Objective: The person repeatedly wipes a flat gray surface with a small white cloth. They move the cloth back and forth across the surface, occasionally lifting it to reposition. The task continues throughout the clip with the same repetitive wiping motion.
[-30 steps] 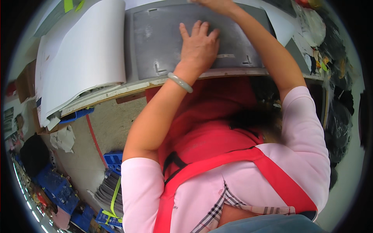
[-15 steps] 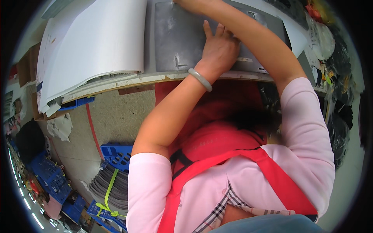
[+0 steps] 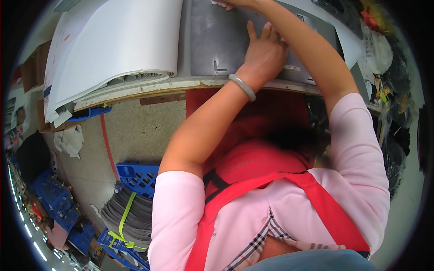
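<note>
A dark grey flat sheet (image 3: 205, 49) with L-shaped cut-outs and whitish smears lies on the worktable (image 3: 192, 84). My left hand (image 3: 265, 55), with a pale bangle (image 3: 242, 87) at the wrist, rests on the sheet with its fingers spread. Over it crosses my right forearm, reaching to the sheet's far left part. There my right hand (image 3: 231, 4) is partly cut off by the upper picture edge. Its fingers look closed around a small white thing that I cannot make out.
Left of the sheet lies a thick stack of large white sheets (image 3: 122, 40), curled over. Blue crates (image 3: 138, 176) stand on the floor at lower left, near a strapped bundle of grey sheets (image 3: 129, 212). Plastic bags (image 3: 377, 49) crowd the right side.
The whole view has shifted slightly, so table, sheet and hands appear farther right. Slightly more of my right hand shows at the top edge. My left hand stays spread on the sheet.
</note>
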`<state>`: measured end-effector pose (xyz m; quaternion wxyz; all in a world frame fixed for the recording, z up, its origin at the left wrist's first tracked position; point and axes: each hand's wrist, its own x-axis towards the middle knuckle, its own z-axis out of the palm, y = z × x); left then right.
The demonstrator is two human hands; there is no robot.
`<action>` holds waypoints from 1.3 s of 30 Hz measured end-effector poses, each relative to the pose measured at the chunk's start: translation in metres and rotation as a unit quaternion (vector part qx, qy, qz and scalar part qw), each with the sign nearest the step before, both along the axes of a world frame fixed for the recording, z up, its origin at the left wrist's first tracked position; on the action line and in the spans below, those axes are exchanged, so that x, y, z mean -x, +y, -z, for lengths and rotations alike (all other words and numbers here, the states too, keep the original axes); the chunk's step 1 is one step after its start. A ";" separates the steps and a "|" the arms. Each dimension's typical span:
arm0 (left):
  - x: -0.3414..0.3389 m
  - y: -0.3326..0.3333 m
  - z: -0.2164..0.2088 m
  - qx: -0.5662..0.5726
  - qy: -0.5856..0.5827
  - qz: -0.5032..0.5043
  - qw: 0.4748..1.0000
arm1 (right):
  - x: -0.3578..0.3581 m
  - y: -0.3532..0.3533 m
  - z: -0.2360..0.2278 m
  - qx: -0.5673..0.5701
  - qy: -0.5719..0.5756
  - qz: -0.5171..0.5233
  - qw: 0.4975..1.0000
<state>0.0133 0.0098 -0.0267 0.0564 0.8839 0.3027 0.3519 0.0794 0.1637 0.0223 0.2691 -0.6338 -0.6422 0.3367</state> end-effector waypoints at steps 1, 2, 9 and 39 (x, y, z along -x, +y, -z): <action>-0.001 -0.001 0.001 0.002 -0.020 0.011 1.000 | -0.006 -0.005 -0.001 0.025 0.029 -0.004 0.999; -0.001 0.000 0.001 -0.006 -0.007 0.007 1.000 | -0.007 -0.013 -0.001 0.027 0.046 -0.002 0.999; -0.007 0.000 0.032 -0.018 -0.014 -0.021 1.000 | 0.048 -0.138 -0.029 -0.027 -0.248 -0.063 0.966; -0.014 0.004 0.062 0.051 -0.214 0.030 0.975 | 0.016 -0.162 -0.046 -0.117 -0.106 -0.152 0.976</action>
